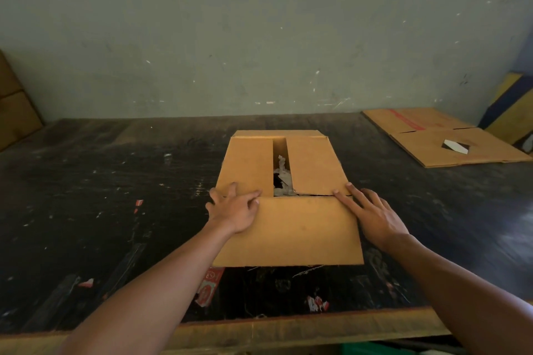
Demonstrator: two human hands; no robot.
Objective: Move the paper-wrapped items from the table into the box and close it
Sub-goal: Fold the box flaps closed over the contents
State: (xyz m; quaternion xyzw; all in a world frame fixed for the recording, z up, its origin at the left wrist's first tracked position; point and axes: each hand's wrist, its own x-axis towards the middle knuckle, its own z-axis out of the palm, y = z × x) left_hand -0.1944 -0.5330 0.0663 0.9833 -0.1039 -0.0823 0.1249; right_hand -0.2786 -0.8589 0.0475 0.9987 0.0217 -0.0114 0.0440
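A brown cardboard box stands in the middle of the dark table. Its two side flaps are folded down with a narrow gap between them, and crumpled paper-wrapped items show through that gap. The near flap sticks out toward me, roughly level. My left hand lies on the near flap's left corner, fingers spread over the left side flap. My right hand presses flat on the near flap's right corner, fingers straight. Neither hand grips anything.
A flattened cardboard sheet lies at the table's back right, with a yellow and blue box behind it. More cardboard leans at the far left. Small red and white paper scraps litter the table near its front edge.
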